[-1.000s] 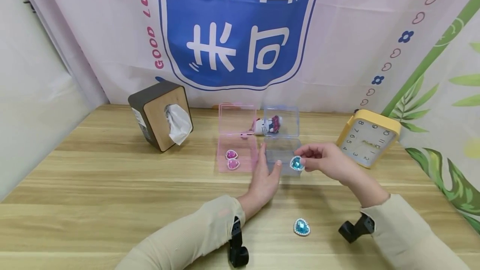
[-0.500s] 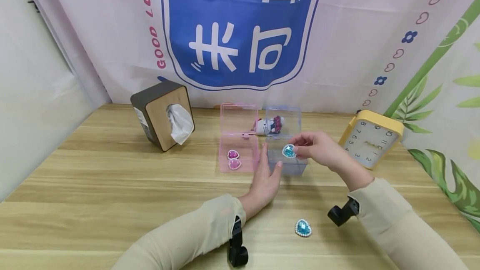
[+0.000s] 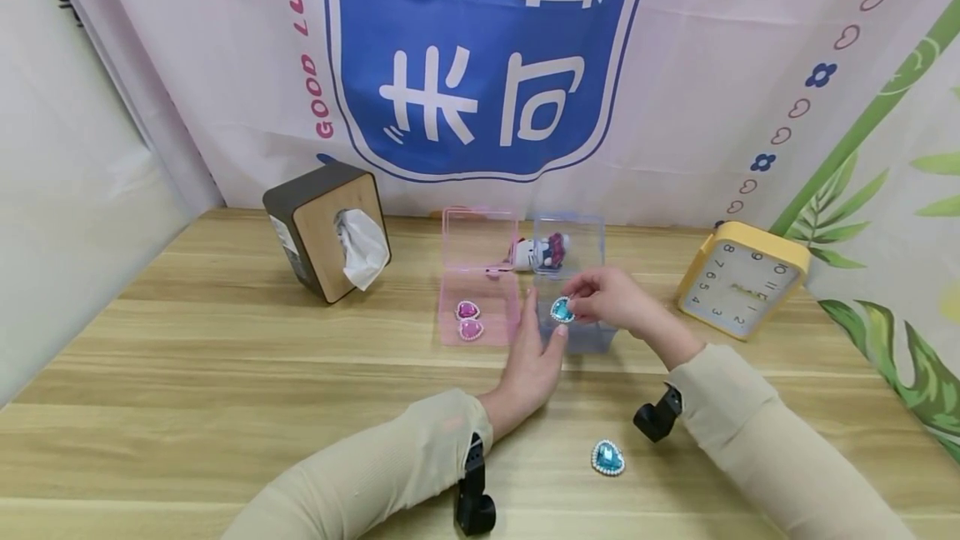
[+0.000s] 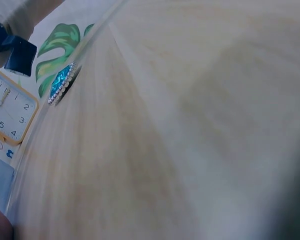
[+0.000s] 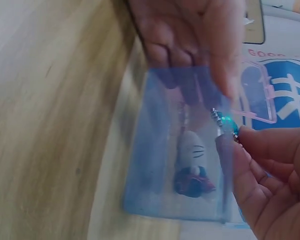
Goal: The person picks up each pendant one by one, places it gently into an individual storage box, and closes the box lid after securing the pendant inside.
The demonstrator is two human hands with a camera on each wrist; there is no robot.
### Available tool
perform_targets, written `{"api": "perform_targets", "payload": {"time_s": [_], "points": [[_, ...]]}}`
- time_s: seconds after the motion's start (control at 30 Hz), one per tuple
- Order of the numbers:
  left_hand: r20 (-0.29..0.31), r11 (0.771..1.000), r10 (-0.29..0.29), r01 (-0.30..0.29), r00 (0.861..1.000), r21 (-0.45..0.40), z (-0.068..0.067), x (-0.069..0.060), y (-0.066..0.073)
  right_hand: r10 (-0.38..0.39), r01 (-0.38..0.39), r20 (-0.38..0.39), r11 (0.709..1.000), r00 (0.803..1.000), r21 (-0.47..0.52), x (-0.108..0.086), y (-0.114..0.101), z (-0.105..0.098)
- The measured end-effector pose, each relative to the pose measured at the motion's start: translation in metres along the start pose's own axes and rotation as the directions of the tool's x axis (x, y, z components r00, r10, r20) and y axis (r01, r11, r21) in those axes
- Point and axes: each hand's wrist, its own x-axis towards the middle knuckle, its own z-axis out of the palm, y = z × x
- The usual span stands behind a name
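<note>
A blue heart-shaped gem (image 3: pixel 562 310) with a pearly rim is pinched between the thumb and fingers of my right hand (image 3: pixel 611 302), at the opening of the clear blue box (image 3: pixel 588 342). My left hand (image 3: pixel 528 365) rests against the left side of that box, fingers extended, thumb near its front. The box's lid stands raised behind. A second blue heart gem (image 3: pixel 607 457) lies on the table nearer me, also visible in the left wrist view. To the left, an open clear pink box (image 3: pixel 491 286) holds two pink heart gems (image 3: pixel 470 329).
A small doll figure (image 3: pixel 528 254) lies behind the raised lids. A tissue box (image 3: pixel 322 252) stands at the back left, and a yellow clock (image 3: pixel 742 282) at the back right. A printed cloth (image 3: pixel 675 107) hangs behind the wooden table (image 3: pixel 225 407).
My right hand has carried the blue heart gem leftward to the blue box's opening. The left hand stays beside the box. The blue box looks slightly turned from a second ago.
</note>
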Motion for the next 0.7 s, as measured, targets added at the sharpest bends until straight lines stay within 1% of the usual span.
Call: {"api": "perform_targets", "payload": {"time_s": [0.17, 0.23, 0.37, 0.43, 0.47, 0.57, 0.7], "points": [[-0.003, 1.000, 0.011, -0.011, 1.000, -0.001, 0.000, 0.000, -0.001, -0.002, 0.001, -0.015, 0.997, 1.000, -0.077, 0.010, 0.001, 0.007], [-0.003, 1.000, 0.014, -0.014, 1.000, -0.003, 0.000, 0.000, -0.002, -0.002, -0.001, -0.023, 0.992, 1.000, -0.124, 0.014, 0.001, 0.011], [-0.005, 0.999, 0.032, -0.032, 0.999, -0.011, 0.000, 0.000, -0.004, -0.023, 0.012, -0.038, 0.962, 0.999, -0.271, 0.021, 0.001, 0.017], [-0.005, 0.999, 0.038, -0.038, 0.999, -0.014, 0.000, 0.000, -0.004, -0.029, 0.011, -0.051, 0.946, 0.998, -0.325, 0.024, 0.001, 0.019], [-0.006, 0.999, 0.043, -0.043, 0.999, -0.016, 0.000, 0.000, -0.004, -0.032, 0.011, -0.056, 0.940, 0.998, -0.341, 0.025, 0.001, 0.020], [-0.006, 0.999, 0.049, -0.050, 0.999, -0.017, 0.000, 0.001, -0.004, -0.030, 0.005, -0.066, 0.935, 0.997, -0.354, 0.027, 0.001, 0.022], [-0.008, 0.998, 0.058, -0.058, 0.998, -0.015, 0.000, 0.001, -0.004, -0.012, -0.009, -0.056, 0.933, 0.998, -0.359, 0.029, 0.002, 0.025]]}}
